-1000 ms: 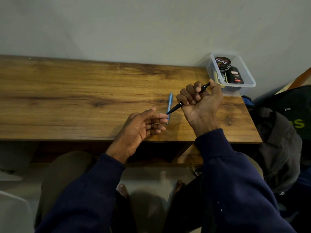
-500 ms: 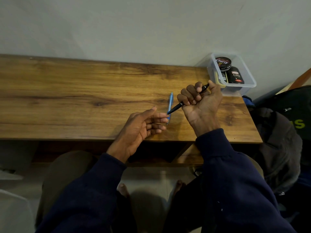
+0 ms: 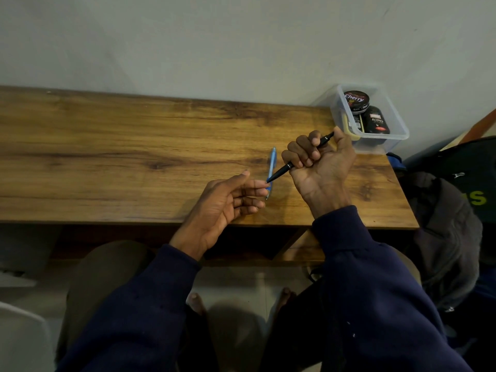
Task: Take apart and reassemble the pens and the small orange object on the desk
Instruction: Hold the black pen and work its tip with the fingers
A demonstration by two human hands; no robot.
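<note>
Two pens: right hand [image 3: 319, 162] fists the black pen [image 3: 279, 173], left hand [image 3: 228, 201] loosely open by the blue pen [image 3: 271, 167].

A single wide-angle head-worn camera looks forward and steeply down over a wooden desk [image 3: 107, 157] set against a wall [image 3: 214, 44], close above the wearer's forearms and knees; frame edges appear bowed, probably lens distortion.
</note>
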